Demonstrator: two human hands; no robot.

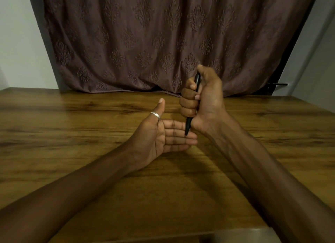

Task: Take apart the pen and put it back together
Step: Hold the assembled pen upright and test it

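Observation:
A black pen [188, 124] stands nearly upright in my right hand [204, 99], which is closed in a fist around its barrel, thumb resting over the top end. The pen's tip points down and touches the fingers of my left hand [163, 134]. That hand lies flat with the palm up and fingers together, thumb raised, a silver ring on the thumb. It holds nothing. The middle of the pen is hidden inside the fist.
Both hands hover over a brown wooden table [72, 134]. A dark patterned curtain [145, 43] hangs behind the table's far edge, with pale walls on either side. A dark handle [277, 84] sticks out at the right.

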